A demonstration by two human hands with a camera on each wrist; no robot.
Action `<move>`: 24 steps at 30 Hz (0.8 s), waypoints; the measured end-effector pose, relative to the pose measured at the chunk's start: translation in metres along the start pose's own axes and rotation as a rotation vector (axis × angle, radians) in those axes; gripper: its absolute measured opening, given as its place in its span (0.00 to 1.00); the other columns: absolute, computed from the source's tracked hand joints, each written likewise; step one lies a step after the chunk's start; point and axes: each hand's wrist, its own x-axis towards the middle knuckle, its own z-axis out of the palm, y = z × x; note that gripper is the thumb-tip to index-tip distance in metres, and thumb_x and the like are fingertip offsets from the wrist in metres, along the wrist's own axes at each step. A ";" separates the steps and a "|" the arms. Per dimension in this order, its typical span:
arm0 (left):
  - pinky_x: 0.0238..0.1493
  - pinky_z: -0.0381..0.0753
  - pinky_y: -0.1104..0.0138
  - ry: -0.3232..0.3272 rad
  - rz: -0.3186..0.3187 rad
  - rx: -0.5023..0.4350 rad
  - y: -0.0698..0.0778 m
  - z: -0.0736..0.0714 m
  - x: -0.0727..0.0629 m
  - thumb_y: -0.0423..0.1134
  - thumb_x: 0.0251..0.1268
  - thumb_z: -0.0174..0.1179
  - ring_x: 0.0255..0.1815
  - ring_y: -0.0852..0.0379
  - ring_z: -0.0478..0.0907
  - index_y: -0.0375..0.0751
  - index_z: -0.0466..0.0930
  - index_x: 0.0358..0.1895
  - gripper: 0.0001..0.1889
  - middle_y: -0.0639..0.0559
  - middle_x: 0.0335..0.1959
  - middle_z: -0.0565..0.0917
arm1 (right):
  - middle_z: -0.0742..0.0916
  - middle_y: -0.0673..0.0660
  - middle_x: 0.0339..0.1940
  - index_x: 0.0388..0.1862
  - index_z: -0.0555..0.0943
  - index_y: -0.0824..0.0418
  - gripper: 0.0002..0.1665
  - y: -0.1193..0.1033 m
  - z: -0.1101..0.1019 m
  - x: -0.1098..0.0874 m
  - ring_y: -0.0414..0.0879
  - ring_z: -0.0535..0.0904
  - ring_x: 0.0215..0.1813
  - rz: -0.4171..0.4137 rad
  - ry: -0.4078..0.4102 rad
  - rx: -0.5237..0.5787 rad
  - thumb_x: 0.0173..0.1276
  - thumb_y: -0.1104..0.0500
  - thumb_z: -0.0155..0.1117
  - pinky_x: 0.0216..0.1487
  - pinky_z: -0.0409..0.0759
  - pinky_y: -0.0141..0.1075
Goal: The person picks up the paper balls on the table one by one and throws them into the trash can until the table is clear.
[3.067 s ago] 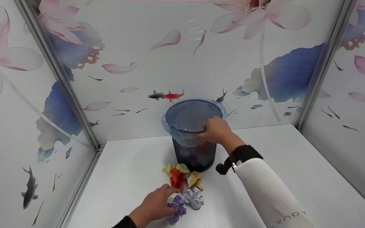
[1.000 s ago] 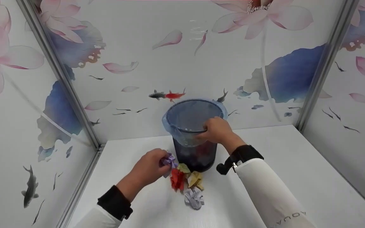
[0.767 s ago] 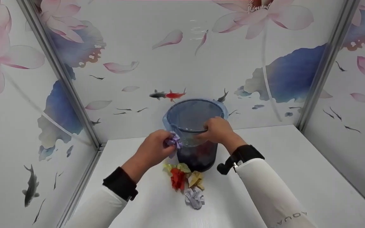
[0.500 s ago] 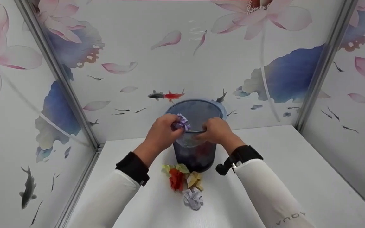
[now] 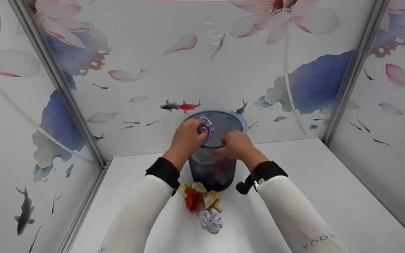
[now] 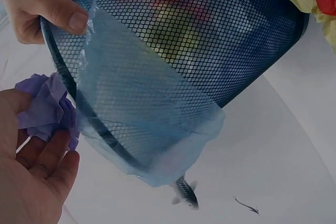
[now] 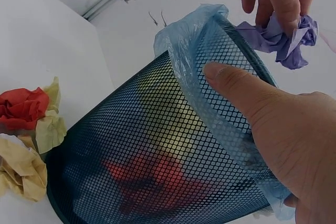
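Observation:
A crumpled purple paper ball (image 5: 207, 125) is pinched in my left hand (image 5: 187, 137), over the mouth of a dark mesh wastebasket (image 5: 212, 172). A thin blue plastic bag (image 6: 152, 124) lines the basket and folds over its rim. My right hand (image 5: 238, 146) grips the near right part of that rim, its thumb outside on the liner in the right wrist view. Red and yellow crumpled paper (image 7: 157, 177) shows through the mesh inside the basket. The left hand's fingers (image 6: 50, 163) curl under the purple ball in the left wrist view.
On the white table (image 5: 280, 196), in front of the basket, lie a red paper ball (image 5: 192, 199), a pale yellow one (image 5: 199, 187), a tan-yellow one (image 5: 212, 200) and a pale lavender one (image 5: 211, 221). Flower-printed panels (image 5: 146, 45) stand behind and at both sides.
My left hand has picked the purple paper ball off the table and raised it up and forward to above the basket's mouth. The right hand has kept its grip on the rim.

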 end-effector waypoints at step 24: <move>0.64 0.82 0.54 -0.120 -0.004 0.047 -0.017 0.003 -0.014 0.52 0.72 0.64 0.64 0.48 0.81 0.45 0.81 0.65 0.24 0.46 0.62 0.84 | 0.65 0.45 0.13 0.11 0.71 0.52 0.33 -0.001 0.000 0.001 0.44 0.63 0.22 -0.008 0.004 -0.005 0.56 0.34 0.76 0.24 0.60 0.38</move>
